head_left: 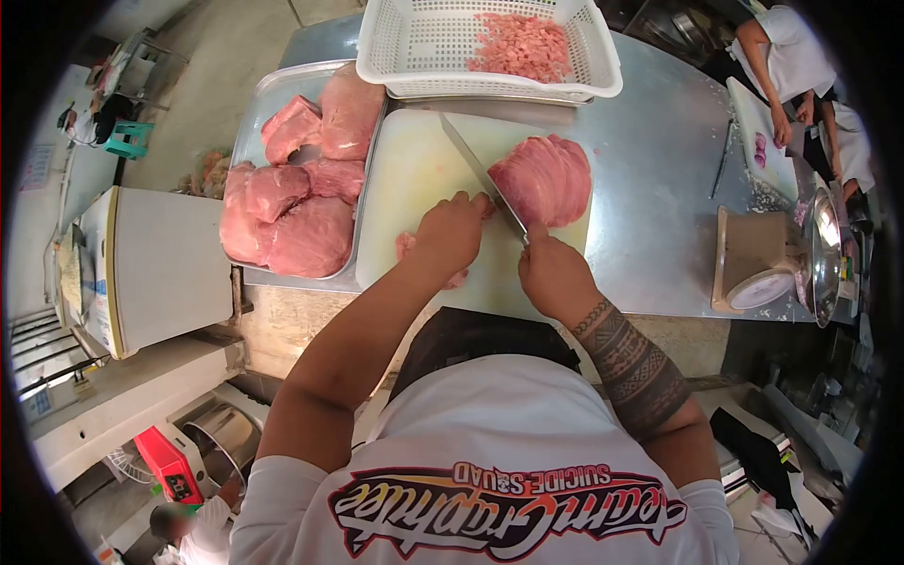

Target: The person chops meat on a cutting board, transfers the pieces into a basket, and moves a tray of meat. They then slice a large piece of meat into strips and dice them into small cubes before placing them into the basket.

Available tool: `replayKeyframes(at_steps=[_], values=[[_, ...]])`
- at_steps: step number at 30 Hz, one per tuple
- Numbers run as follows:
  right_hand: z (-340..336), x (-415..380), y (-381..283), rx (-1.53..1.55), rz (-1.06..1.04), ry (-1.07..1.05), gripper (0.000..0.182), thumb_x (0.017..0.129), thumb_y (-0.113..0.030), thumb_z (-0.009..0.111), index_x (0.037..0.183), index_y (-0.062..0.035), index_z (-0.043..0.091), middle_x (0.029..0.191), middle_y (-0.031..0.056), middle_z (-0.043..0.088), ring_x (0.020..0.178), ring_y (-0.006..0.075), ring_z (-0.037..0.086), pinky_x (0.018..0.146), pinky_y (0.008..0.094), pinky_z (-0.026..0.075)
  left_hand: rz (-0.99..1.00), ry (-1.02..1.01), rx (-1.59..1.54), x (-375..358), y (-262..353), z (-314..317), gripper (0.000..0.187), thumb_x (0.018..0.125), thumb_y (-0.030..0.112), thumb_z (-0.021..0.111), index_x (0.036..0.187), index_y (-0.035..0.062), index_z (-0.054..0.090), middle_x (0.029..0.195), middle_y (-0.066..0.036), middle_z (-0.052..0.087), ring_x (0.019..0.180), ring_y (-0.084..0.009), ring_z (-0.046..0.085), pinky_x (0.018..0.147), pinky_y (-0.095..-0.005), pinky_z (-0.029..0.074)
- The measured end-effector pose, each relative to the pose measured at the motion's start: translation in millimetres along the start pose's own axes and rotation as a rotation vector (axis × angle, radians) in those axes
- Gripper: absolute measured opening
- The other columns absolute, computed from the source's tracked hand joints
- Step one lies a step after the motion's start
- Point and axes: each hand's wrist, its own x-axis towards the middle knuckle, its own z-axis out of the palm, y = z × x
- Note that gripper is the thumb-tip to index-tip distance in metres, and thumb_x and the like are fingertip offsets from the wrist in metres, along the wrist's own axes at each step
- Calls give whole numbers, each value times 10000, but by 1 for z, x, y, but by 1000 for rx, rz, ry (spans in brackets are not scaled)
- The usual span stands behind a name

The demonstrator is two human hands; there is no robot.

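Note:
My right hand grips the handle of a long kitchen knife, whose blade slants away to the upper left. Beside the blade, on its right, a stack of sliced raw meat fans out on the white cutting board. My left hand is on the board to the left of the knife, fingers curled over a small piece of meat that is partly hidden. More scraps of meat lie by my left wrist, partly covered by it.
A metal tray with several large meat chunks stands left of the board. Behind it is a white perforated basket holding diced meat. A scale sits at the right, near another person's hands at a second board.

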Motion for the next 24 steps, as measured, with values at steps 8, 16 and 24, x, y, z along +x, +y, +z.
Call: replayKeyframes(at_steps=[8,16,24], values=[[17,38,-4,60,-44,24,228,951,-100,586,1121,43,533,962,310,722,940,492,719,849,570,563,32,34,-47,3,-10,9,259,925,76,651,1182,106,647,1079,-164,684,985,-381,728,837,-497,589],[18,34,-15,45,27,1,227,958,-112,574,1125,38,538,966,309,729,947,479,731,841,575,570,47,32,-106,-2,-18,13,173,966,125,631,1127,100,687,1062,-165,683,979,-378,718,857,-502,580],[19,26,-25,18,21,-4,214,960,-111,566,1126,19,528,901,273,732,866,460,744,755,560,591,59,-20,-109,-7,-26,11,230,966,122,607,1158,85,727,1093,-183,691,1021,-399,707,887,-511,560]])
